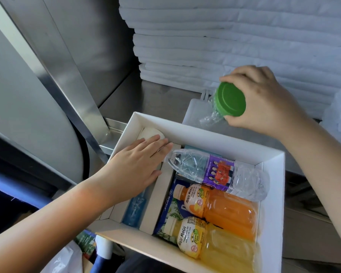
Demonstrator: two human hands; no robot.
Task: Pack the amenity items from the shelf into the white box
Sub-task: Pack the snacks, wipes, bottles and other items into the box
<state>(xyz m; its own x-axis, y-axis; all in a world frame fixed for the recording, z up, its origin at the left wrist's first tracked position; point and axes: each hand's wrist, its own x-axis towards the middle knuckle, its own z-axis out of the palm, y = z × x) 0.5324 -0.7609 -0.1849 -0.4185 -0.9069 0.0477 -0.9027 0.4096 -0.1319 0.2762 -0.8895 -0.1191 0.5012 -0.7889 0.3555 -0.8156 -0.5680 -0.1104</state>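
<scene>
Just behind the white box (215,141), my right hand (264,99) grips the green-capped bottle (231,99) above the shelf (156,99). My left hand (138,166) lies flat inside the box. Next: lower the bottle in; room looks tight.

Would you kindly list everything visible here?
white box: one, white, in front of the steel shelf.
water bottle: one, clear, purple label, box's far end.
orange Mogu Mogu bottle: one, orange, box's middle.
yellow Mogu Mogu bottle: one, yellow, box's near end.
blue packet: one, blue, beneath the bottles.
blue wrapped item: one, blue, left compartment.
round item: one, white, left compartment's far end.
wrapped container: one, green lid, above the shelf.
white pouch: one, white, on the shelf.
folded towels: one stack, white, shelf's back.
left hand: flat on the round item.
right hand: grips the wrapped container.
</scene>
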